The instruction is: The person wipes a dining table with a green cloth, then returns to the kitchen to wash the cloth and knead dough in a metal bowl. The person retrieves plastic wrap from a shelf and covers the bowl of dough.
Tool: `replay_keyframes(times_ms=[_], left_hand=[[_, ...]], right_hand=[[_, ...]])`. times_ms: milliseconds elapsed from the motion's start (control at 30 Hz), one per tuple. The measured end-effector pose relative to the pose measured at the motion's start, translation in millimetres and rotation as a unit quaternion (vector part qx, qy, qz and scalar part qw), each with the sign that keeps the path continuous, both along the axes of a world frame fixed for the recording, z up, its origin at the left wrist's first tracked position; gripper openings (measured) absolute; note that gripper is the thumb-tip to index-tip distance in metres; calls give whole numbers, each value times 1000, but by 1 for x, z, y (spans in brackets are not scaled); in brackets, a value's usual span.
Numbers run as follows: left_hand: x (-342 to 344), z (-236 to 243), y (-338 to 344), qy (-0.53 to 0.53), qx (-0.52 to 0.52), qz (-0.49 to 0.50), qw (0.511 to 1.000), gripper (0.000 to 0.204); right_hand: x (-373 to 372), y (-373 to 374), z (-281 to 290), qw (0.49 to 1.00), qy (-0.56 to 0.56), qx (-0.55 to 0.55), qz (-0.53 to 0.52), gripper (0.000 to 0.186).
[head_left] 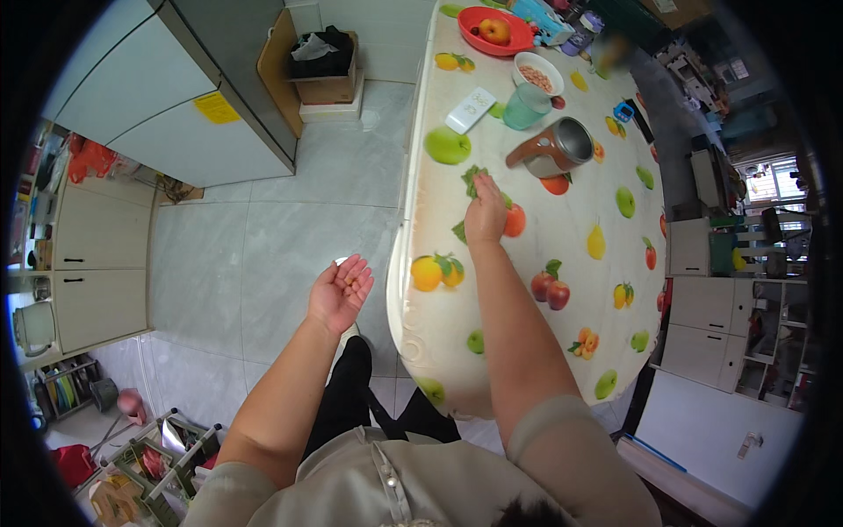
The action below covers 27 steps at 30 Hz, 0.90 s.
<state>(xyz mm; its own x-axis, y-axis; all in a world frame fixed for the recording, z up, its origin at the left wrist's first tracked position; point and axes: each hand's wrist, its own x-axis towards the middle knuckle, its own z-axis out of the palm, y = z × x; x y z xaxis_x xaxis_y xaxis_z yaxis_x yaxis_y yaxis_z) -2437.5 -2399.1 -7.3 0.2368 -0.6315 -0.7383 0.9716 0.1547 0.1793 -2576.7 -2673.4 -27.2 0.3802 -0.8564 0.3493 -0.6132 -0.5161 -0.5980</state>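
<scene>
The right hand (485, 213) lies knuckles-up on the table (527, 334), its palm and fingertips hidden, so whether it pinches anything cannot be told; it presses flat on a green cloth (474, 182), of which only crumpled corners poke out beyond the fingers and at the wrist. This sits near the table's left edge, about midway along it. The left hand (340, 292) is held off the table over the floor, palm up and cupped open — a few small brownish bits (349, 281) rest in it, too small to identify.

The table wears a glossy cream oilcloth printed with apples, pears and oranges, its near end rounded. Toward the far end lies a metal pot (555, 147) on its side with a brown handle, beside a pale green cup (525, 107), a white remote (471, 110), a white bowl (537, 73) of pinkish contents and a red bowl (492, 29) holding fruit. Things at the far corner are blurred and partly cut off.

The floor (263, 237) is pale marbled tile. A grey-white fridge (167, 97) with a yellow note stands at left — a cardboard box (325, 66) of dark clutter beside it. White cabinets line the right side, bent by the lens.
</scene>
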Motion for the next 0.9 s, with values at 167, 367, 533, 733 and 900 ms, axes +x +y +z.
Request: replay_keyframes(times_ms=[167,367,533,733,900], left_hand=[[33,-11,-22,-1,19,-57,998,44],[48,-35,-14,53,-10,-62,997,42],[56,-24,15,59,-79,-86,991,40],[54,10,52,86,-70,-64,992,29],[34,-12,123,52,-113,-72,990,24]], right_hand=[[38,68,7,993,-67,-3,100,41],[72,167,34,907,-212,318,176,44],[78,197,84,607,-467,636,86,50],[74,223,115,519,-429,732,101,50],[74,267,114,474,-342,807,77,47]])
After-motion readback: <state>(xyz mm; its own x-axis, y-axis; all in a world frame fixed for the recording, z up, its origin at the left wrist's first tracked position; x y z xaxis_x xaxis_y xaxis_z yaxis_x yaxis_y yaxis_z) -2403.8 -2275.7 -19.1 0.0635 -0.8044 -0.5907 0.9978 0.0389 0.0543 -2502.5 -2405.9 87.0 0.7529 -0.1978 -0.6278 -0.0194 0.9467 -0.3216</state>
